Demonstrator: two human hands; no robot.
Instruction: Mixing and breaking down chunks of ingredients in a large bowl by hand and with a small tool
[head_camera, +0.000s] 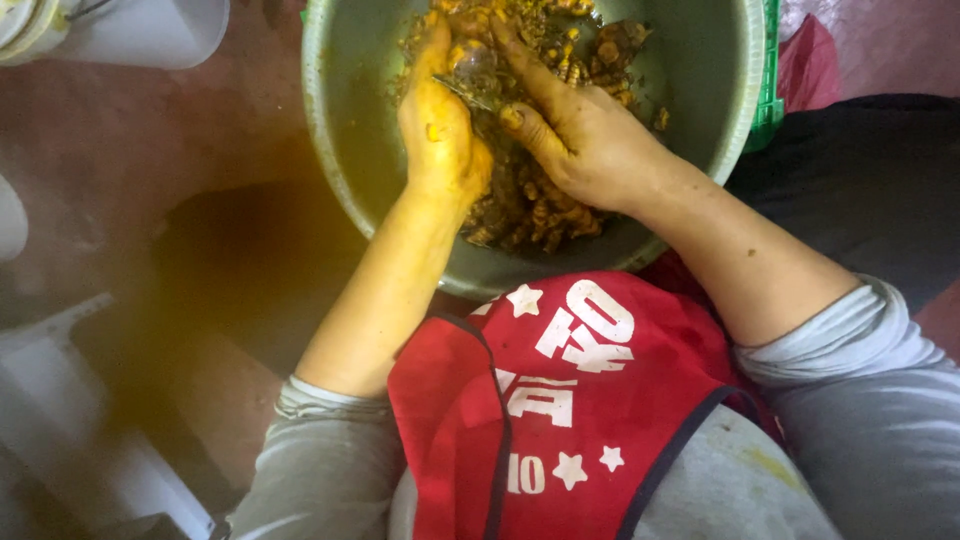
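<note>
A large metal bowl (345, 120) sits on the floor in front of me, holding a heap of turmeric roots (530, 205) that are brown and orange. My left hand (437, 125), stained yellow, grips a small metal blade or spoon (470, 85) over the pile. My right hand (580, 130) is beside it, fingers closed around a piece of root (470, 25) held against the blade. Both hands are inside the bowl. A red apron (560, 400) with white stars covers my lap below.
The floor (150, 200) is reddish and stained yellow at the left. A white plastic container (130, 30) stands at the top left, a white stool-like object (60, 400) at the lower left. A green crate edge (768, 90) and dark cloth (860, 180) lie right of the bowl.
</note>
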